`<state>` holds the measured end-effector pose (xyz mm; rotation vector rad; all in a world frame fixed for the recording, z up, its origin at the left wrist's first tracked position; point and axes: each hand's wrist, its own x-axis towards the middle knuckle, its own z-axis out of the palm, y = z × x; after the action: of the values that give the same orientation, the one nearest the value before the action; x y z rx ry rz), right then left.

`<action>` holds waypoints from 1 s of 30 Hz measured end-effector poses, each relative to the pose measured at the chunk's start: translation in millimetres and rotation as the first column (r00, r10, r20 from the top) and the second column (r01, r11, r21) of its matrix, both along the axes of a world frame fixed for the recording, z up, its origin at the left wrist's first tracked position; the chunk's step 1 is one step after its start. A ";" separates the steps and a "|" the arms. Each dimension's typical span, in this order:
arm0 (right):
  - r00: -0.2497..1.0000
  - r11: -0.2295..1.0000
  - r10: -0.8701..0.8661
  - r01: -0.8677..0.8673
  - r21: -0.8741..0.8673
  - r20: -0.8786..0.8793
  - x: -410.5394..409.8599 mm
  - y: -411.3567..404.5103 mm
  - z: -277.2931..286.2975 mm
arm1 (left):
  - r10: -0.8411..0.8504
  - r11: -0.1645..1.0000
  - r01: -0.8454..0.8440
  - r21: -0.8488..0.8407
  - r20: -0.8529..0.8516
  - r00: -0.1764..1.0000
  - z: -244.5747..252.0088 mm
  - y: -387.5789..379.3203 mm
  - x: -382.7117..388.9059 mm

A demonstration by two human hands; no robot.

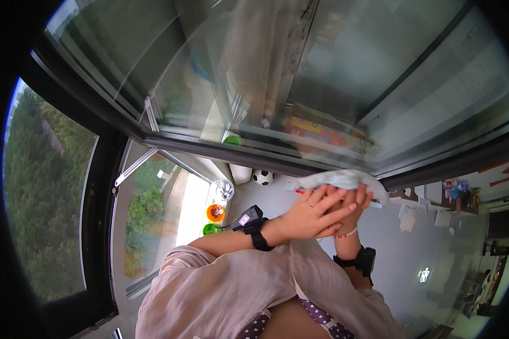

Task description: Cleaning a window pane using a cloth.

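Note:
A crumpled white cloth point(343, 180) lies against the lower dark frame point(258, 163) of a tilted glass window sash. My right hand point(358, 207), with a beaded bracelet at the wrist, grips the cloth from below. Across it lies my left hand point(318, 214), which wears a ring; its fingers overlap the right hand and reach the cloth's lower edge. The overlap hides part of the right palm and fingers. Each wrist bears a black strap; a dark device point(248, 218) sits by the left one. The large glass pane point(339, 63) above carries reflections of the room.
A metal stay arm point(135, 166) links the sash to the fixed frame at left. Beneath are a football point(263, 177), a shiny silver bowl point(223, 190), an orange bowl point(215, 213) and a green bowl point(210, 229). Trees show outside. Shelves with small items point(458, 193) stand right.

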<state>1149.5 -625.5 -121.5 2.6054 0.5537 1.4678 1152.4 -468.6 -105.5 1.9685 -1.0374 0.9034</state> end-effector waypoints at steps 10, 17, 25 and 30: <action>0.966 0.995 0.063 -0.043 0.088 -0.251 -21.4 -15.6 12.7 | 0.009 1.000 -0.009 0.001 0.077 0.997 3.1 8.2 7.8; 0.969 0.983 0.143 -0.163 -0.085 -0.203 5.1 67.4 40.0 | 0.304 0.953 -0.304 -0.016 0.130 0.944 4.2 81.7 7.3; 0.967 0.944 0.105 -0.170 -0.283 -0.230 25.4 208.3 66.8 | 0.581 0.814 -0.579 -0.054 0.024 0.814 8.6 194.1 8.0; 0.967 0.911 0.154 -0.219 -0.350 -0.204 39.9 276.4 84.1 | 0.669 0.731 -0.680 -0.057 -0.131 0.731 21.6 245.2 9.9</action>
<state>1189.4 -349.1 -37.5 2.4380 1.0185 1.0529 1162.2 -223.4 -83.8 2.3086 -0.1637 1.1831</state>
